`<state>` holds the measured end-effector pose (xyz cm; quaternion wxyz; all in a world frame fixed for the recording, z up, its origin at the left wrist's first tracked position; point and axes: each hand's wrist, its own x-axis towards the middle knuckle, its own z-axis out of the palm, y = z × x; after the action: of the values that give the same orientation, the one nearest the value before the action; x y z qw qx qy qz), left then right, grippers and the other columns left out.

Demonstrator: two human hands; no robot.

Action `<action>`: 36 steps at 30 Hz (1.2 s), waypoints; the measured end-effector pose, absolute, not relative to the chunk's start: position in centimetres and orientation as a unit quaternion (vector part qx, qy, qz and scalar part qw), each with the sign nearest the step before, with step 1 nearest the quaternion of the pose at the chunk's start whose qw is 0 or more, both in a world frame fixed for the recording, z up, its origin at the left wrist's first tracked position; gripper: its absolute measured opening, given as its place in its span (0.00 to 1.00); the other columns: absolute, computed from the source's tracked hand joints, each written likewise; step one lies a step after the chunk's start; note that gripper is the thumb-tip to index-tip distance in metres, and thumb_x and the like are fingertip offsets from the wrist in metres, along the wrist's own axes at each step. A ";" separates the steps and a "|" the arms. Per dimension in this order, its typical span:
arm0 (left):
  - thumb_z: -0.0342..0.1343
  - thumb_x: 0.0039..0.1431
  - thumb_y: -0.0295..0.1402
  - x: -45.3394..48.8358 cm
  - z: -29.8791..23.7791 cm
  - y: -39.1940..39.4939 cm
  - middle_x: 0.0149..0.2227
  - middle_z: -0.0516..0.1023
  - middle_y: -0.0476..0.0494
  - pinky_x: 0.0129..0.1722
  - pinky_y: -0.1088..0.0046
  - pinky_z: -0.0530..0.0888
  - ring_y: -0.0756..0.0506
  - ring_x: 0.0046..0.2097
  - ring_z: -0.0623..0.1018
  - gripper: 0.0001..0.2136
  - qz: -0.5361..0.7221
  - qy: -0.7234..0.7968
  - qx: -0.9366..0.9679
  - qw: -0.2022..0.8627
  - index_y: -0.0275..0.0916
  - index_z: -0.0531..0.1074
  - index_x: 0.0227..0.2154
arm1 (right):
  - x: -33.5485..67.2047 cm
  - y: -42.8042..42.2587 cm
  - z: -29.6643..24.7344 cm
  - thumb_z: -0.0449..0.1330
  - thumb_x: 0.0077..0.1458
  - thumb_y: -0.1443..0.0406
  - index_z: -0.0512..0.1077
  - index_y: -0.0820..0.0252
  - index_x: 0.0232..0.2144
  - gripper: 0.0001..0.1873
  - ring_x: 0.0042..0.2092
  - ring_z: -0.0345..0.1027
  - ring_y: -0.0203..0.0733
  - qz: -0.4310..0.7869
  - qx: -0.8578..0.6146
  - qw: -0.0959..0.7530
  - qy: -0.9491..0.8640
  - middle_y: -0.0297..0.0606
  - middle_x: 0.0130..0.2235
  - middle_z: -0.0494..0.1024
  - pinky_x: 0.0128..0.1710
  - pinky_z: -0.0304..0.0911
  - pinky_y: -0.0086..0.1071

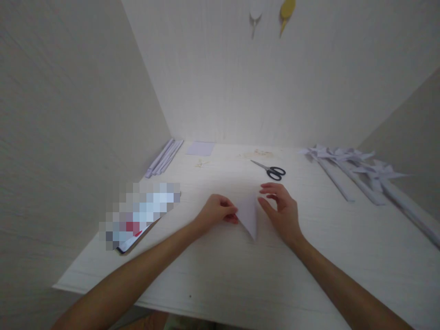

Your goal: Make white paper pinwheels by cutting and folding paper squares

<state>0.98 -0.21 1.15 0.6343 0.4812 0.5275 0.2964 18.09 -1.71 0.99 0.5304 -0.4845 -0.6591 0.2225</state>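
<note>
A sheet of white paper (248,214), folded to a triangle, is held up above the middle of the table. My left hand (219,210) pinches its left edge between thumb and fingers. Just right of the paper, my right hand (280,211) hovers with thumb and fingers apart, holding nothing. Beyond the right hand lie scissors (268,169) with black handles, their blades pointing to the far left.
Rolled paper sticks (165,158) and a flat paper square (200,148) lie at the back left. A phone (147,220), partly blurred, rests on the left. Several paper pinwheels (343,160) on sticks lie at the right. Walls enclose the table (213,279).
</note>
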 end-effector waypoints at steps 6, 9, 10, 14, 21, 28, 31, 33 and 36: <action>0.53 0.38 0.27 0.9 0.7 0.3 0.13 0.70 0.49 0.22 0.73 0.70 0.50 0.19 0.72 0.05 0.241 0.552 0.554 0.575 0.33 0.66 0.13 | 18.6 -2.2 1.8 0.49 0.53 0.63 0.70 0.56 0.36 0.12 0.43 0.63 0.41 0.129 -0.323 0.228 -0.910 0.37 0.39 0.74 0.48 0.50 0.42; 0.52 0.38 0.27 0.7 0.9 0.3 0.13 0.69 0.50 0.21 0.74 0.69 0.50 0.18 0.71 0.05 0.225 0.563 0.570 0.555 0.34 0.66 0.12 | 18.2 -2.6 1.5 0.47 0.54 0.61 0.67 0.57 0.43 0.16 0.49 0.59 0.40 0.131 -0.309 0.160 -0.928 0.38 0.46 0.71 0.53 0.41 0.44; 0.52 0.38 0.27 0.6 1.0 0.4 0.12 0.69 0.50 0.21 0.74 0.69 0.50 0.18 0.71 0.05 0.219 0.565 0.576 0.549 0.34 0.65 0.12 | 18.3 -2.7 1.4 0.47 0.55 0.60 0.66 0.57 0.45 0.17 0.50 0.58 0.40 0.137 -0.311 0.148 -0.929 0.38 0.47 0.69 0.54 0.38 0.44; 0.51 0.37 0.26 0.5 0.9 0.6 0.12 0.69 0.50 0.21 0.74 0.69 0.50 0.18 0.72 0.05 0.210 0.562 0.583 0.548 0.34 0.65 0.12 | 19.5 -2.8 1.2 0.48 0.54 0.61 0.59 0.54 0.50 0.20 0.53 0.55 0.40 0.173 -0.305 0.135 -0.927 0.39 0.51 0.64 0.55 0.33 0.46; 0.51 0.38 0.25 0.4 0.7 0.7 0.12 0.68 0.51 0.21 0.76 0.69 0.50 0.18 0.71 0.05 0.210 0.558 0.565 0.570 0.34 0.65 0.12 | 22.0 -2.7 1.5 0.48 0.54 0.61 0.60 0.48 0.49 0.18 0.53 0.55 0.40 0.215 -0.321 0.123 -0.914 0.35 0.51 0.64 0.55 0.33 0.48; 0.51 0.38 0.25 0.5 1.0 0.6 0.12 0.68 0.52 0.20 0.76 0.69 0.51 0.18 0.71 0.05 0.204 0.564 0.563 0.569 0.34 0.65 0.12 | 22.2 -1.6 1.5 0.50 0.51 0.57 0.66 0.44 0.43 0.15 0.58 0.39 0.47 0.217 -0.354 0.096 -0.905 0.31 0.55 0.57 0.54 0.34 0.51; 0.51 0.38 0.25 0.4 0.8 0.7 0.12 0.68 0.52 0.20 0.76 0.69 0.51 0.18 0.71 0.05 0.204 0.562 0.565 0.568 0.34 0.65 0.12 | 22.3 -0.7 1.6 0.50 0.50 0.55 0.68 0.43 0.41 0.14 0.59 0.35 0.50 0.238 -0.351 0.078 -0.902 0.29 0.57 0.51 0.53 0.33 0.53; 0.52 0.38 0.25 0.3 0.6 0.7 0.12 0.68 0.52 0.21 0.76 0.69 0.51 0.18 0.71 0.05 0.207 0.559 0.570 0.566 0.34 0.65 0.12 | 22.3 -0.2 1.7 0.51 0.49 0.54 0.71 0.44 0.37 0.14 0.59 0.33 0.51 0.258 -0.350 0.079 -0.897 0.28 0.58 0.49 0.53 0.33 0.53; 0.52 0.38 0.25 0.2 0.5 0.7 0.12 0.69 0.52 0.22 0.76 0.70 0.51 0.18 0.72 0.05 0.212 0.558 0.567 0.567 0.34 0.66 0.12 | 22.4 0.3 1.9 0.52 0.48 0.54 0.72 0.46 0.34 0.14 0.59 0.30 0.51 0.281 -0.354 0.078 -0.889 0.28 0.58 0.46 0.54 0.32 0.53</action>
<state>0.23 0.69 0.45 0.5673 0.5671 0.5583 0.2119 22.39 0.33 1.90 0.0783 -0.3536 -0.8889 0.2805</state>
